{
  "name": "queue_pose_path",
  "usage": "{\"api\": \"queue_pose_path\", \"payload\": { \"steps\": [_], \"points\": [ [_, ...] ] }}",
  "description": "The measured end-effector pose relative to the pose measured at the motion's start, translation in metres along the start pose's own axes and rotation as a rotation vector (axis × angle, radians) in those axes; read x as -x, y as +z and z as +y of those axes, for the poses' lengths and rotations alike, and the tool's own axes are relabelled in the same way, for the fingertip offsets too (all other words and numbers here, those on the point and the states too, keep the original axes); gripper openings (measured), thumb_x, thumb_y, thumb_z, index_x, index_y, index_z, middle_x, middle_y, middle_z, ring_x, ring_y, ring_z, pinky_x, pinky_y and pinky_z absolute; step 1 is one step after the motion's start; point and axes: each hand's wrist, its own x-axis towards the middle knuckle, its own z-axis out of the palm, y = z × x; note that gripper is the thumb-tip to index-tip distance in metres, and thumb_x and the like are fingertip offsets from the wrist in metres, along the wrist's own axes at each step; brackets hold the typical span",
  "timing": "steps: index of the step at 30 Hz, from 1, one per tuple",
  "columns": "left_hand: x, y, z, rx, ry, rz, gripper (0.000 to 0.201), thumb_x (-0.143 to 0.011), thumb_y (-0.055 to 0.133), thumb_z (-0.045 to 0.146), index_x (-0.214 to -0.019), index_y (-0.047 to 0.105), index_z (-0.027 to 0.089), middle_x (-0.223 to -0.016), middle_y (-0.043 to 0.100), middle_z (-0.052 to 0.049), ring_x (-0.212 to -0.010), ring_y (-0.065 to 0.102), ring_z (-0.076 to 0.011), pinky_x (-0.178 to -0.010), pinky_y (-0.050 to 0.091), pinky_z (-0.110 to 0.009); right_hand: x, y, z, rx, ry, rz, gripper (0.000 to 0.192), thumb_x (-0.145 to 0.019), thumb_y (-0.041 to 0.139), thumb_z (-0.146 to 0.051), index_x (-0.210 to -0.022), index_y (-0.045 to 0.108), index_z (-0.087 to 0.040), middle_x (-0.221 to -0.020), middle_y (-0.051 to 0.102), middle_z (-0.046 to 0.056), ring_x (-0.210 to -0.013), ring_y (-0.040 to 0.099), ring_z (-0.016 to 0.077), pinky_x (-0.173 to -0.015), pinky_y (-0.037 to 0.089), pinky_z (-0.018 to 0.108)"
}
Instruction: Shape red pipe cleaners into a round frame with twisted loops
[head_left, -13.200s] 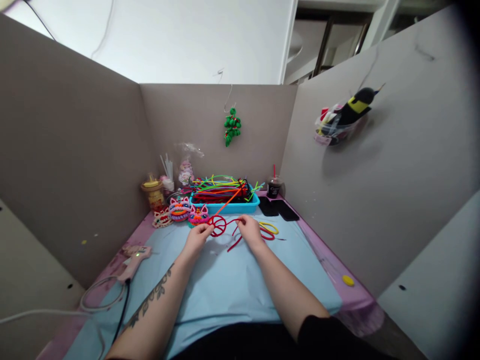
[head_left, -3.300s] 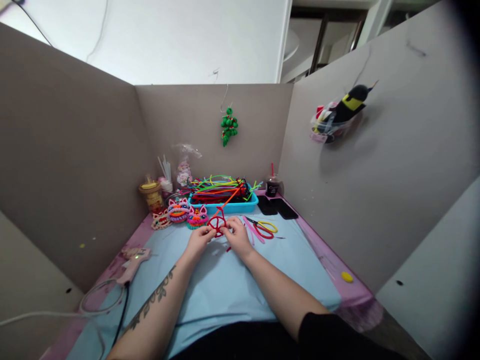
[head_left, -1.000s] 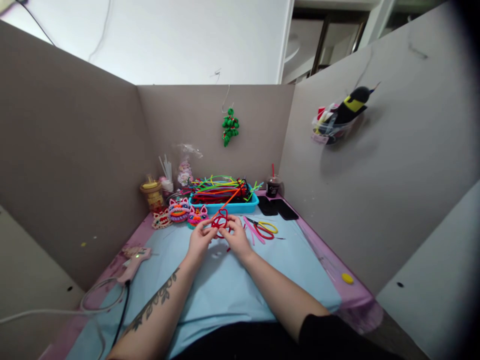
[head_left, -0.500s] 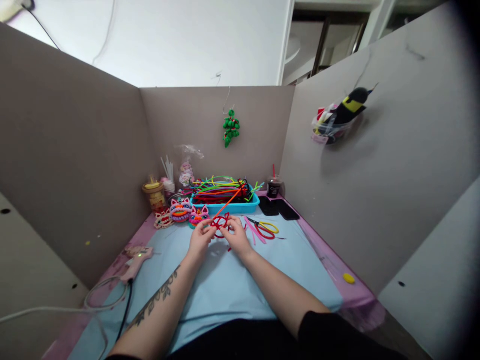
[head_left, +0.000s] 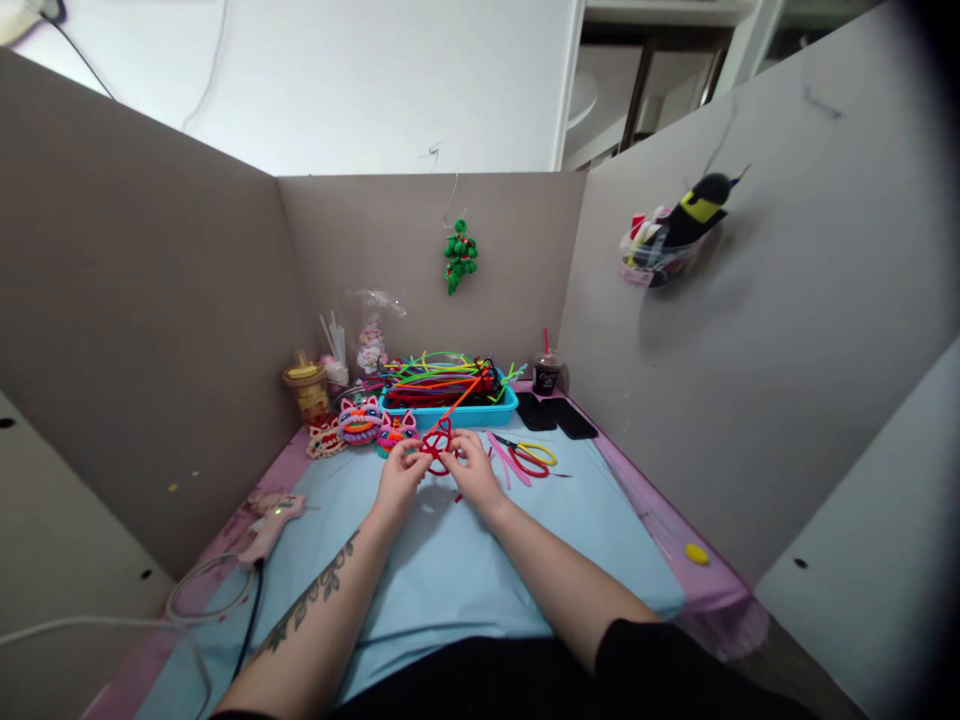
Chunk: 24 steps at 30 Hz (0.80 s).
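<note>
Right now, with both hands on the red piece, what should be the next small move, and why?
I would probably pinch the pointed loop with the right hand to adjust it, while the left hand steadies the red piece. The loop sticks up above the round part, close to the right fingers, and the left fingers already grip the other side.

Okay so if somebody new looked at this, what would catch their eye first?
Most likely the blue tray heaped with bright multicolored strands, at the back of the table. In front of it, the left hand and right hand hold a red ring-shaped piece. Above the tray, a green ornament hangs against the rear panel.
</note>
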Motion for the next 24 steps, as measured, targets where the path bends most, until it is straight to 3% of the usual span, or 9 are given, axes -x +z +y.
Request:
{"api": "queue_pose_path", "payload": {
  "steps": [6,13,19,24],
  "points": [
    [-0.0003,0.001,-0.0033,-0.014,0.05,-0.008,0.038,-0.059,0.07,0.031,-0.085,0.045,0.019,-0.057,0.058,0.005,-0.041,0.04,-0.0047,-0.045,0.029,-0.018,-0.0007,-0.0015,0.001,0.016,-0.008,-0.009,0.007,-0.071,0.057,-0.022,-0.067,0.053,-0.019,-0.106,0.049,0.007,-0.105,0.047,0.02,-0.089,0.038,0.033],
    [-0.0011,-0.0005,-0.0081,-0.039,0.127,-0.096,0.035,-0.063,0.068,0.029,-0.085,0.044,0.019,-0.056,0.056,0.005,-0.046,0.048,-0.0075,-0.047,0.031,-0.018,-0.0022,-0.0035,0.0051,-0.011,0.062,0.005,0.008,-0.071,0.056,-0.027,-0.069,0.055,-0.019,-0.109,0.049,0.008,-0.105,0.048,0.0206,-0.081,0.042,0.031],
    [-0.0007,0.0,-0.0075,0.006,0.122,-0.103,0.034,-0.063,0.069,0.03,-0.084,0.045,0.019,-0.06,0.058,0.004,-0.05,0.051,-0.0083,-0.05,0.033,-0.018,-0.0039,-0.0036,0.0078,-0.037,0.093,-0.032,0.012,-0.071,0.057,-0.029,-0.067,0.056,-0.018,-0.107,0.05,0.009,-0.104,0.049,0.0219,-0.081,0.042,0.032],
    [0.002,0.0019,-0.0028,0.005,0.052,-0.104,0.04,-0.06,0.071,0.031,-0.089,0.046,0.019,-0.059,0.058,0.005,-0.044,0.045,-0.0057,-0.047,0.031,-0.017,-0.0038,-0.003,0.0088,-0.015,0.021,-0.026,0.012,-0.073,0.055,-0.028,-0.066,0.056,-0.018,-0.103,0.051,0.008,-0.103,0.049,0.0204,-0.09,0.038,0.034]
  ]
}}
